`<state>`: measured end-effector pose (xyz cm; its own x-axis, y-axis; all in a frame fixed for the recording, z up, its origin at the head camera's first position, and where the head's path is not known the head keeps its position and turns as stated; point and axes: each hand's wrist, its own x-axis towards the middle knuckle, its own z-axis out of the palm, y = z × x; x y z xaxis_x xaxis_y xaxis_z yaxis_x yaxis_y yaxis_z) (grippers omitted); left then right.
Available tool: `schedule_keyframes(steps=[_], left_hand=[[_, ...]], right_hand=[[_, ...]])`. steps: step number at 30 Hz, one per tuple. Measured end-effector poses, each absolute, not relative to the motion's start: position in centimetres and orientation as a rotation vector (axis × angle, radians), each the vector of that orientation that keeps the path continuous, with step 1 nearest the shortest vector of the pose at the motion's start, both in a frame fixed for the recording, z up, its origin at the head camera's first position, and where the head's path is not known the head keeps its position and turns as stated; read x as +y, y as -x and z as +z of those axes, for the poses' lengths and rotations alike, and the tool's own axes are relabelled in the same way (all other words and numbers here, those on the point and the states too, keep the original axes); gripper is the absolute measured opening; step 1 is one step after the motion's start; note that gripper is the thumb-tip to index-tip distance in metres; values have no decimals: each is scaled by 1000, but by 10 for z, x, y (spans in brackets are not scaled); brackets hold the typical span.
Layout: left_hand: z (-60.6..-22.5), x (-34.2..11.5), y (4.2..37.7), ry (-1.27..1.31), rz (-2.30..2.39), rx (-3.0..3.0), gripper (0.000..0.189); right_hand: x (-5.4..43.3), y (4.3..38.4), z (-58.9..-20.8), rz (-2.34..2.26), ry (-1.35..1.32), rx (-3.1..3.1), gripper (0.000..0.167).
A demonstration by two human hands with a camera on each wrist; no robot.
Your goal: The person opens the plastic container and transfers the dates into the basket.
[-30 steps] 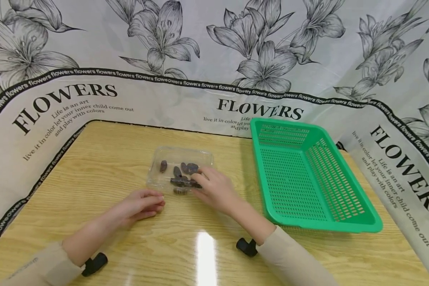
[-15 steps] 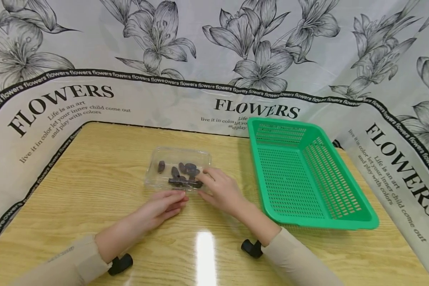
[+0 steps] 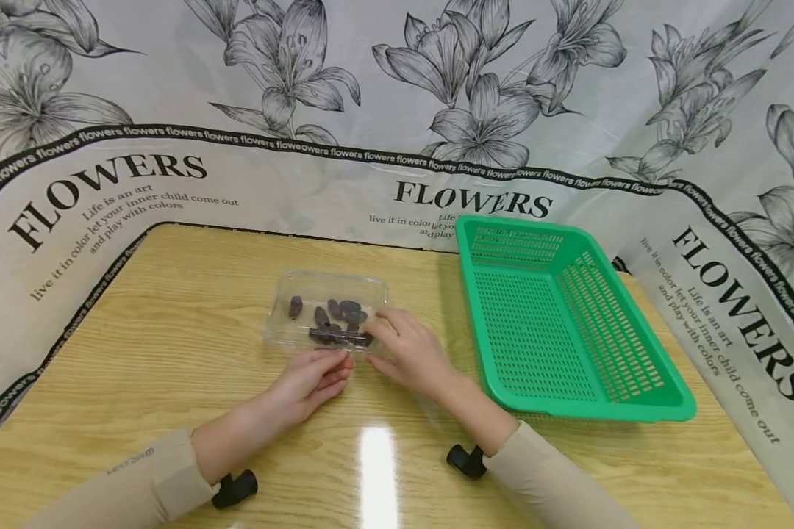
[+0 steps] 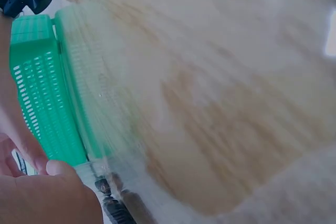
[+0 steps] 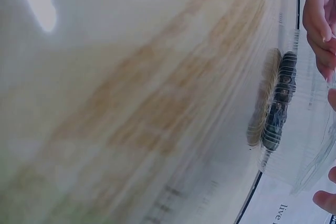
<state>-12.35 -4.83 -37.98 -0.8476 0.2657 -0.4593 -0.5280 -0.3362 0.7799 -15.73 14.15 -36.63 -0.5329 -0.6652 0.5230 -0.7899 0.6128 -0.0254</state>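
A clear plastic box (image 3: 281, 327) with its lid down stands on the table in the head view, holding several dark brown, oval fruits (image 3: 322, 317) that look like dates. My left hand (image 3: 307, 386) is at the middle of its front edge, thumb and fingertips pinching the rim. On the front right corner my right hand (image 3: 410, 349) grips the box, fingers over the lid and thumb at the front. In the right wrist view the dark fruits (image 5: 279, 100) show through the ribbed side, and the left hand (image 5: 320, 22) appears at upper right.
A large green plastic basket (image 3: 542, 338) stands right of the box, nothing visible inside. The wooden table (image 3: 172, 316) is bordered by a white flower-printed cloth (image 3: 344, 191) hanging behind and at the sides. Black straps with knobs (image 3: 466, 461) sit at both wrists.
My left hand has moved right and forward from beside the box's front left to the middle of its front edge. The right hand has stayed at the right corner.
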Motion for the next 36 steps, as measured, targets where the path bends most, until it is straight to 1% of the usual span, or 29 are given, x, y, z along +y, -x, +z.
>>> schedule_keyframes(steps=[6, 11, 18, 27, 31, 36], left_hand=[[-380, -47, 124, 375, 2231, 1412, 32], [-380, -45, 124, 396, 2239, 1418, 32], [-381, -42, 125, 434, 2244, 1446, 28], [-382, -38, 125, 479, 2243, 1521, 22], [-382, -37, 125, 474, 2245, 1541, 21], [-383, -36, 126, 468, 2239, 1564, 22]], right_hand=[[137, 157, -366, 407, -1172, -2379, 42], [135, 157, -365, 421, -1164, -2401, 39], [133, 158, -364, 414, -1165, -2413, 33], [132, 157, -364, -102, -1208, -2280, 26], [132, 157, -366, -334, -1221, -2161, 18], [131, 157, -368, -506, -1211, -1994, 39]])
